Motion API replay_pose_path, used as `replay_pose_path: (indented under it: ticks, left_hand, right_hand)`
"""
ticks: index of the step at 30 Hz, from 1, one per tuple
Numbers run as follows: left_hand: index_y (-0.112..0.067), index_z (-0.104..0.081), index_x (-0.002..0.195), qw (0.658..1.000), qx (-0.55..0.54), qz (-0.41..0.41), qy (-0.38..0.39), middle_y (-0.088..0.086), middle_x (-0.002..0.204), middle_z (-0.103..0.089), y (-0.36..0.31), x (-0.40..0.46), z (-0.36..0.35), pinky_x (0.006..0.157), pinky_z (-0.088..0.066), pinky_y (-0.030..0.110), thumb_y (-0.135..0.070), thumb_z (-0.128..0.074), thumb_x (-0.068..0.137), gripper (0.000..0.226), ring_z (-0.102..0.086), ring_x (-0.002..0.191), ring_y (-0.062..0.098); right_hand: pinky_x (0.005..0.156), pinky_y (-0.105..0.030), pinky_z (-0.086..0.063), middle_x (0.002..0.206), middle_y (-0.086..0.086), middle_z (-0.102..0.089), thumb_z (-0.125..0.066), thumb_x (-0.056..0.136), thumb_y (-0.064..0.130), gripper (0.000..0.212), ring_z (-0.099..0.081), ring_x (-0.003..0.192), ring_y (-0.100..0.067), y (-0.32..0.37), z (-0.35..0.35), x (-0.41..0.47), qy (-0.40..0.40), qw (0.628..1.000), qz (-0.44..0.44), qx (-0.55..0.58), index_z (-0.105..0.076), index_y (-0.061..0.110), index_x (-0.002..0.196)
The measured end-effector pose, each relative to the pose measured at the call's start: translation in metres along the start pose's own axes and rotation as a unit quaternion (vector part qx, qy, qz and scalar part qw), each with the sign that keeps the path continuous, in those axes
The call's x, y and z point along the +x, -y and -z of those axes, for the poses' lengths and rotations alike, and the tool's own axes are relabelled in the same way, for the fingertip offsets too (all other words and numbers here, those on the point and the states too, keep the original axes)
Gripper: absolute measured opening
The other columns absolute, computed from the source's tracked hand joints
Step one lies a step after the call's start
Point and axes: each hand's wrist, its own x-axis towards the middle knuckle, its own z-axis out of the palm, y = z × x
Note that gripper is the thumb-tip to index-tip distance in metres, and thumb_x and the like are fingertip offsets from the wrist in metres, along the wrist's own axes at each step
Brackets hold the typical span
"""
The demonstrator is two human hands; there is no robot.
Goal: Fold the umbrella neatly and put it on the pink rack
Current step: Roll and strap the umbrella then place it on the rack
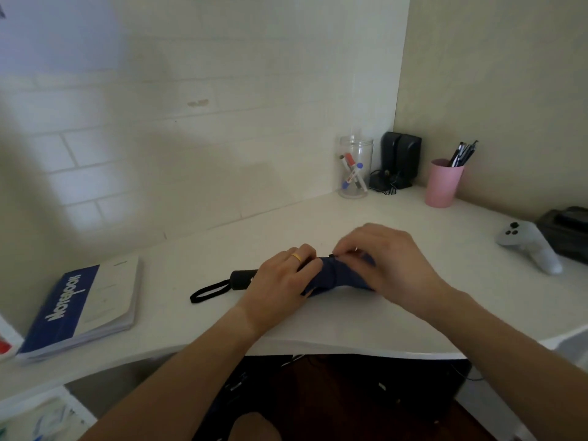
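A collapsed dark blue umbrella point(334, 275) lies on the white desk point(318, 326), its black handle and wrist loop point(216, 289) pointing left. My left hand point(280, 280), with a gold ring, presses down on the fabric near the handle end. My right hand point(394, 259) grips the fabric on the right, its fingertips pinching a small black piece, probably a strap end, at the top of the bundle. Much of the canopy is hidden under both hands. No pink rack is in view.
A blue and white notebook point(82, 307) lies at the left. At the back corner stand a clear jar of markers point(354, 168), black speakers point(401, 159) and a pink cup of pens point(444, 183). A white game controller point(528, 246) and a dark box point(569, 230) sit at the right.
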Motion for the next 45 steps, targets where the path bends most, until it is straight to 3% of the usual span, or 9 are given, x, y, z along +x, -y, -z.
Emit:
replay_pose_path:
  ticks: [4,7,12,15,18,23,29,35,45]
  left_hand:
    - [-0.007,-0.067,0.113,0.997,0.053,-0.055,0.007,0.012,0.112,-0.067,0.003,-0.006,0.0,0.07,-0.054,0.04,-0.006,-0.07,0.087,0.027,-0.065,0.084,0.028]
    - [-0.012,-0.065,0.128,0.996,-0.018,-0.045,0.068,0.009,0.125,-0.062,0.004,-0.013,0.015,0.085,-0.053,0.037,-0.031,-0.069,0.091,0.041,-0.062,0.101,0.024]
    - [-0.037,-0.063,0.13,0.944,-0.241,0.143,0.173,-0.011,0.122,-0.054,0.016,0.004,0.052,0.086,-0.053,0.023,-0.068,-0.079,0.072,0.068,-0.062,0.1,0.004]
    - [-0.034,-0.05,0.138,0.897,-0.221,0.254,0.288,-0.013,0.12,-0.053,0.022,0.035,0.048,0.085,-0.053,0.028,-0.081,-0.08,0.056,0.099,-0.061,0.097,0.007]
    - [-0.029,-0.066,0.11,0.889,-0.159,0.186,0.387,-0.005,0.106,-0.061,0.017,0.043,0.03,0.091,-0.054,0.041,-0.084,-0.075,0.059,0.076,-0.058,0.095,0.014]
    - [-0.024,-0.054,0.103,0.929,-0.201,0.128,0.283,-0.003,0.093,-0.064,0.002,0.019,0.018,0.077,-0.052,0.04,-0.069,-0.075,0.076,0.057,-0.059,0.081,0.016]
    - [-0.018,-0.043,0.09,0.962,-0.168,0.147,0.156,-0.001,0.075,-0.061,-0.004,0.025,0.013,0.056,-0.04,0.036,-0.046,-0.083,0.078,0.05,-0.055,0.064,0.019]
    - [-0.015,-0.05,0.091,0.993,-0.08,0.047,0.073,0.002,0.074,-0.058,-0.019,0.02,-0.002,0.058,-0.042,0.036,-0.025,-0.078,0.079,0.032,-0.055,0.062,0.026]
    - [-0.014,-0.058,0.092,1.0,-0.001,0.006,0.031,0.002,0.08,-0.061,-0.023,0.007,-0.004,0.067,-0.041,0.035,-0.017,-0.073,0.084,0.017,-0.055,0.067,0.022]
  right_hand:
    - [0.081,-0.04,-0.057,0.106,0.007,-0.075,-0.058,0.099,0.025,0.01,-0.071,0.092,-0.014,-0.026,-0.025,-0.003,0.024,0.996,-0.081,0.036,-0.058,0.02,0.107]
    - [0.078,-0.042,-0.055,0.105,0.003,-0.074,-0.049,0.103,0.029,0.012,-0.07,0.089,-0.019,-0.03,-0.034,0.0,0.073,0.994,-0.071,0.041,-0.049,0.02,0.111]
    - [0.072,-0.034,-0.053,0.095,0.003,-0.073,-0.051,0.103,0.026,0.009,-0.067,0.082,-0.015,-0.025,-0.038,-0.007,0.076,0.996,-0.029,0.037,-0.047,0.019,0.107]
    - [0.073,-0.033,-0.054,0.098,0.004,-0.073,-0.051,0.101,0.028,0.012,-0.067,0.086,-0.011,-0.019,-0.04,-0.019,0.064,0.996,-0.036,0.053,-0.049,0.017,0.106]
    - [0.074,-0.032,-0.055,0.102,0.006,-0.073,-0.05,0.1,0.031,0.014,-0.067,0.09,-0.009,-0.018,-0.037,-0.028,0.059,0.994,-0.054,0.071,-0.051,0.018,0.106]
    - [0.08,-0.025,-0.054,0.11,0.011,-0.072,-0.052,0.101,0.032,0.016,-0.066,0.1,-0.006,-0.013,-0.033,-0.04,0.033,0.998,-0.026,0.056,-0.056,0.025,0.116]
    - [0.061,-0.034,-0.056,0.086,0.002,-0.072,-0.063,0.095,0.02,0.015,-0.067,0.076,-0.014,-0.012,-0.037,-0.069,-0.032,0.997,0.067,-0.006,-0.076,0.014,0.1]
    - [0.065,-0.029,-0.055,0.086,0.007,-0.075,-0.07,0.092,0.019,0.01,-0.069,0.075,-0.007,-0.01,-0.024,-0.058,-0.035,0.998,0.036,0.035,-0.077,0.019,0.099]
    - [0.077,-0.014,-0.05,0.094,0.008,-0.07,-0.083,0.078,0.009,0.012,-0.067,0.089,-0.01,-0.026,-0.025,-0.029,-0.036,0.971,-0.129,0.196,-0.08,0.018,0.086]
